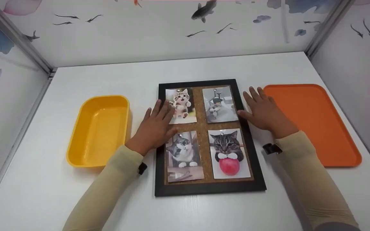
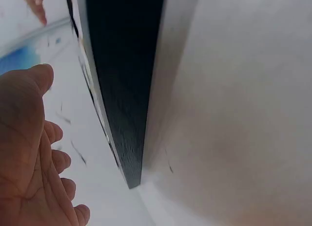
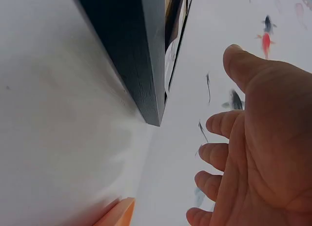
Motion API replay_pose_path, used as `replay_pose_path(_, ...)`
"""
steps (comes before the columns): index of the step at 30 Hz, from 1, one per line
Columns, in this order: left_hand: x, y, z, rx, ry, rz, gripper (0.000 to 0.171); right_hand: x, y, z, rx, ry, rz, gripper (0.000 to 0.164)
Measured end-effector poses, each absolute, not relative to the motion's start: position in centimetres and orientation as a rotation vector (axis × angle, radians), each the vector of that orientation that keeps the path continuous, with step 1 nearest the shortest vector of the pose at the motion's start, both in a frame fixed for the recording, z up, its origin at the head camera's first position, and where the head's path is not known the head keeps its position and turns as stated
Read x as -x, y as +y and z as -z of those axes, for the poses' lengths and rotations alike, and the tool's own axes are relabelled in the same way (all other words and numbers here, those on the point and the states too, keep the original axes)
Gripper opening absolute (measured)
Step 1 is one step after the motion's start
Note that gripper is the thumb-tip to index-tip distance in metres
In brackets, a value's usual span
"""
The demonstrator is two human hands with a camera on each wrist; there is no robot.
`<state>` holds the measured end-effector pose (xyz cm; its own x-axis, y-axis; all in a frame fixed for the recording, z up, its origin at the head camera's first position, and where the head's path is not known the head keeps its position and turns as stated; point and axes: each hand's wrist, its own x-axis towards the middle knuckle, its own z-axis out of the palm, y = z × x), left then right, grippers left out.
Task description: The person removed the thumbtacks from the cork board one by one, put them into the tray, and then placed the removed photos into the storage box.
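Observation:
A black-framed cork board (image 1: 203,128) lies flat on the table between both hands. Pinned to it are several cat photos: a kitten photo (image 1: 182,106) at upper left, a grey-and-white cat photo (image 1: 185,157) below it, a cat in a pale scene (image 1: 220,104) at upper right, and a tabby with a pink ball (image 1: 229,154) at lower right. My left hand (image 1: 155,130) hovers over the board's left edge, fingers extended and overlapping the kitten photo in the head view. Beside the right edge, my right hand (image 1: 263,112) is spread, its thumb overlapping the frame. Neither hand holds anything.
On the left stands a yellow bin (image 1: 100,131) with nothing in it. An orange tray (image 1: 320,125) lies to the right, partly behind the right forearm. White panels (image 1: 159,38) with painted fish close off the back and sides of the white table (image 1: 127,205).

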<state>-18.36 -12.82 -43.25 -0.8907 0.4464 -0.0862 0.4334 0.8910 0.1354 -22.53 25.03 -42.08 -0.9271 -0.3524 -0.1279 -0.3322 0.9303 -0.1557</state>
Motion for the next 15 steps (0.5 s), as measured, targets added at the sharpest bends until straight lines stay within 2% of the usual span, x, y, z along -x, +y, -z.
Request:
replay_pose_path(7,17.1,-11.5,43.3,-0.841,2.837,-0.158,0.075,22.1,24.5,42.3,0.640,2.903,0.196,0.077)
replay_pose_path(15,15.9,-9.9,43.4,-1.029,2.703,-0.288,0.072,21.8,24.3,42.3,0.715,2.699,0.576,0.077)
